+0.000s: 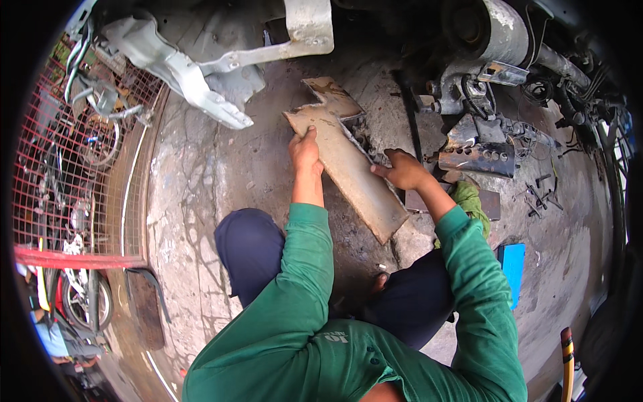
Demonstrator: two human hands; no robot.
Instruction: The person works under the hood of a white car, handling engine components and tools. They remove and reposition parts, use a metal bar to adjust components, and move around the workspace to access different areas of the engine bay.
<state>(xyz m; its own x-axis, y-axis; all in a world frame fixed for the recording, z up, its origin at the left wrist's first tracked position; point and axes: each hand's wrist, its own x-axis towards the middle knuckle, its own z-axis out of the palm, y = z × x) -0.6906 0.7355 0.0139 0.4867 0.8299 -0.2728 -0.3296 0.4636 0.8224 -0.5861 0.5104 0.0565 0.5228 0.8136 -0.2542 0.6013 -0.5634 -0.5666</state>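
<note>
A bent, rusty sheet-metal panel [348,171] slants across the space in front of my knees, its surface brownish grey. My left hand [306,155] is closed on its left edge, thumb lying on the upper face. At the opposite edge is my right hand [405,170], its thumb on the panel and its index finger stretched out past the rim. The rest of its fingers are hidden. Beyond my left hand, a rusty notched section [333,96] lies against the panel's far end; whether it is one piece with it I cannot tell.
Pale metal brackets [191,77] hang overhead. On the right are a drilled metal piece [479,159], green cloth [470,204], loose tools [541,197] and a blue flat object [512,273]. Red mesh fencing [74,258] borders the left, with motorcycles behind and a person [57,338] lower left.
</note>
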